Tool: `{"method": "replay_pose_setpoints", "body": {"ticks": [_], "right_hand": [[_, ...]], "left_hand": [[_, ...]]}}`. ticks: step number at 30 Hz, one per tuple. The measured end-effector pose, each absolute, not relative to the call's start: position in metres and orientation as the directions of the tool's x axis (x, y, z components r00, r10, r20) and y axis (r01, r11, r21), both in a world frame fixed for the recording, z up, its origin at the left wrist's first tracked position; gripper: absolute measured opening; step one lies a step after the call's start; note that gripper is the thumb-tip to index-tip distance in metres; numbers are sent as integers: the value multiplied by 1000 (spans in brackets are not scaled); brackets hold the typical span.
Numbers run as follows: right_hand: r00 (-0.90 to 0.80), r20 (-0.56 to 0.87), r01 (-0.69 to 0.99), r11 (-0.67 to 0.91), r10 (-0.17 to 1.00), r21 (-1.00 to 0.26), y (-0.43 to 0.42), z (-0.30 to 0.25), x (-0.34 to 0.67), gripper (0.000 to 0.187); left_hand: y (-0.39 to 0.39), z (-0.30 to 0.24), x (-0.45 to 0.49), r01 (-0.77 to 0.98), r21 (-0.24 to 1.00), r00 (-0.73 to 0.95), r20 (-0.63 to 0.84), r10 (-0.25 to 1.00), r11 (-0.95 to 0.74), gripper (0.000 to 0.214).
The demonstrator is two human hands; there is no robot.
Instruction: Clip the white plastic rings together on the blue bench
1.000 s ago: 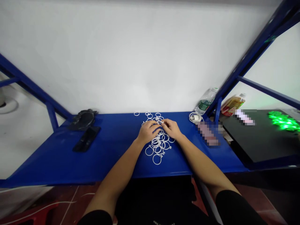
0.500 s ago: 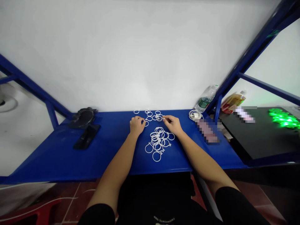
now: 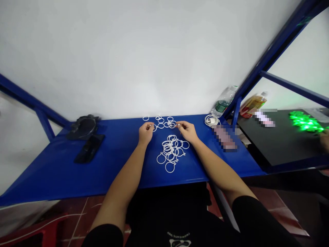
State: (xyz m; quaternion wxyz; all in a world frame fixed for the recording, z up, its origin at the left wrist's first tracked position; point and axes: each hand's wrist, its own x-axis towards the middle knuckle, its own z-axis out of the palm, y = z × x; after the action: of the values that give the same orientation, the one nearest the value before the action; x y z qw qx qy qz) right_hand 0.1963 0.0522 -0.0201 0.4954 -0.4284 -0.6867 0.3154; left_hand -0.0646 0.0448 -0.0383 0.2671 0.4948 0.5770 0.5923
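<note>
A pile of white plastic rings (image 3: 171, 152) lies in the middle of the blue table (image 3: 123, 161). A row of several separate white rings (image 3: 161, 122) sits further back near the wall. My left hand (image 3: 145, 132) is curled, its fingertips pinching a white ring (image 3: 153, 127) at the left part of that row. My right hand (image 3: 187, 131) is closed in a pinch on another white ring (image 3: 172, 125) at the row's right end. Both hands rest on the table beyond the pile.
A black phone (image 3: 88, 153) and a dark crumpled object (image 3: 83, 126) lie at the left. A coiled white cable (image 3: 211, 120), a clear water bottle (image 3: 223, 102) and a yellow drink bottle (image 3: 253, 104) stand at the right by the blue frame. A black table (image 3: 282, 144) with green lights adjoins.
Both hands moved from the pile toward the back row of rings and spread apart; the left hand shifted left. The view tilted slightly.
</note>
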Motion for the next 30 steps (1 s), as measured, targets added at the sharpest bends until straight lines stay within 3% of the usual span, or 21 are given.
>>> {"method": "replay_pose_setpoints", "body": {"ticks": [6,16,30], "right_hand": [[-134,416,268,437,900,-859,52,-19,198,26],[-225,494,260,541,840,-800,49,-12,198,31],[-212,566,390,600,797,-699,44,-2,199,28]], "left_hand": [[50,-40,-64,113,973,-429,229,874,-200,29],[50,-41,-65,102,975,-440,224,870,-199,32],[45,-35,-65,269,944,-411,293,864,-192,23]]}}
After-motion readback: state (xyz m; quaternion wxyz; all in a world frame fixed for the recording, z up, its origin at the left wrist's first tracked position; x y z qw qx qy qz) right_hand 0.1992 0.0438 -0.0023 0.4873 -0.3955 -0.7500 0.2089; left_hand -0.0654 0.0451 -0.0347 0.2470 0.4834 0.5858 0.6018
